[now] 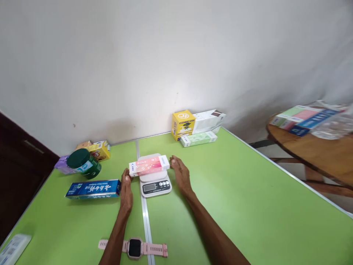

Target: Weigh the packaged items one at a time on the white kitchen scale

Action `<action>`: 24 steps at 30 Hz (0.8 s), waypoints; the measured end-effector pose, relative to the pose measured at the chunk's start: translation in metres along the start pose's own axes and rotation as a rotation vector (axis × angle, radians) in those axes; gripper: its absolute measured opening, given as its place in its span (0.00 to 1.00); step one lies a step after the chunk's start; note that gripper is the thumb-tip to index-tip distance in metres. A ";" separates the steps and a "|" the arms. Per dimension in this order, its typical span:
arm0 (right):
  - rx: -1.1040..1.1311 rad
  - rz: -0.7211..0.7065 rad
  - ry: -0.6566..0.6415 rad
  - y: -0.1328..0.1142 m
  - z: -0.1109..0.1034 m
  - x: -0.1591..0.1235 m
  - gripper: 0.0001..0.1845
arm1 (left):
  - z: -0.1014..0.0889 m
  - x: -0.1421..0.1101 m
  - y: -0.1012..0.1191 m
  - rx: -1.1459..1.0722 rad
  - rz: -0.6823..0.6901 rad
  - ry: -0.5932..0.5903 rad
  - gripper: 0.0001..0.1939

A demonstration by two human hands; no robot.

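Observation:
A pink and white toothpaste box [149, 165] lies crosswise on the pan of a white kitchen scale [156, 177], its ends overhanging both sides. My left hand [126, 191] is upright at the box's left end, fingers stretched out, close enough that I cannot tell if it touches. Near the right end, my right hand [180, 174] is open with its fingers slightly bent, a small gap from the box. The scale's display and buttons face me; no reading can be made out. A blue toothpaste box [93, 189] lies just left of my left hand.
Left are a green jar [84, 163], a purple pack [64, 165] and a yellow box [100, 150]. By the wall stand a yellow carton [183, 125], a white box [209, 121] and a green box [198, 138]. A pink smartwatch [135, 248] lies in front, partly under my left forearm.

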State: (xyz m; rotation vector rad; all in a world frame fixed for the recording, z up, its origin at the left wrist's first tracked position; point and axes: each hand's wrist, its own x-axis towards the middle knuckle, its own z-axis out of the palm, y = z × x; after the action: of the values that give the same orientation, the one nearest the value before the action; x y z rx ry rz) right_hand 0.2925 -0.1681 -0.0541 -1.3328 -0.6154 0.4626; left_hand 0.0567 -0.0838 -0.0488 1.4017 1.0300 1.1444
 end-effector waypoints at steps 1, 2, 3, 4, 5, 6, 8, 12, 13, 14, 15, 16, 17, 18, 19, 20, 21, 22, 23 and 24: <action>-0.034 -0.056 -0.003 -0.003 0.001 -0.003 0.35 | 0.001 0.000 0.003 0.012 -0.004 -0.010 0.47; -0.068 -0.119 -0.006 -0.006 0.003 -0.006 0.33 | 0.001 -0.001 0.007 0.031 -0.001 -0.022 0.47; -0.101 -0.182 -0.012 -0.009 0.004 -0.009 0.30 | 0.003 -0.002 0.011 0.060 0.011 -0.039 0.46; -0.133 -0.241 -0.015 -0.011 0.006 -0.011 0.28 | 0.005 -0.005 0.016 0.099 0.031 -0.052 0.45; -0.162 -0.293 -0.015 -0.012 0.008 -0.014 0.26 | 0.007 -0.007 0.020 0.142 0.053 -0.064 0.43; -0.187 -0.335 -0.009 -0.012 0.011 -0.015 0.24 | 0.009 -0.011 0.024 0.182 0.069 -0.070 0.41; -0.220 -0.388 0.012 -0.010 0.015 -0.018 0.22 | 0.014 -0.017 0.032 0.242 0.074 -0.071 0.39; -0.217 -0.404 0.066 -0.006 0.016 -0.016 0.23 | 0.027 -0.023 0.051 0.329 0.102 -0.067 0.39; -0.210 -0.397 0.088 -0.007 0.013 -0.014 0.23 | 0.033 -0.022 0.058 0.353 0.119 -0.073 0.40; -0.204 -0.387 0.117 -0.009 0.008 -0.009 0.24 | 0.040 -0.020 0.065 0.373 0.138 -0.088 0.41; -0.197 -0.374 0.152 -0.013 0.001 -0.004 0.24 | 0.049 -0.018 0.072 0.389 0.155 -0.115 0.42; -0.191 -0.358 0.194 -0.017 -0.009 0.003 0.25 | 0.060 -0.015 0.078 0.400 0.170 -0.155 0.43; -0.189 -0.342 0.241 -0.021 -0.019 0.012 0.27 | 0.073 -0.011 0.082 0.406 0.178 -0.209 0.43; -0.195 -0.327 0.290 -0.024 -0.032 0.023 0.28 | 0.088 -0.006 0.085 0.409 0.177 -0.274 0.44; -0.209 -0.315 0.336 -0.027 -0.045 0.035 0.29 | 0.104 -0.001 0.085 0.409 0.166 -0.343 0.44; -0.229 -0.304 0.377 -0.029 -0.059 0.048 0.31 | 0.121 0.005 0.084 0.407 0.150 -0.410 0.45; -0.252 -0.296 0.407 -0.029 -0.073 0.061 0.31 | 0.140 0.012 0.081 0.404 0.135 -0.471 0.46; -0.276 -0.290 0.427 -0.029 -0.086 0.076 0.32 | 0.159 0.019 0.077 0.399 0.131 -0.520 0.47; -0.298 -0.287 0.437 -0.029 -0.099 0.090 0.33 | 0.178 0.027 0.073 0.393 0.141 -0.555 0.47; -0.317 -0.287 0.441 -0.027 -0.111 0.104 0.34 | 0.196 0.035 0.069 0.390 0.160 -0.578 0.48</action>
State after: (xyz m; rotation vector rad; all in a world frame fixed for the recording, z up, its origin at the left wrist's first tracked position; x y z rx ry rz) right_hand 0.4431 -0.1900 -0.0249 -1.5545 -0.5101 -0.1717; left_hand 0.2568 -0.0943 0.0159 2.0022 0.7480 0.5896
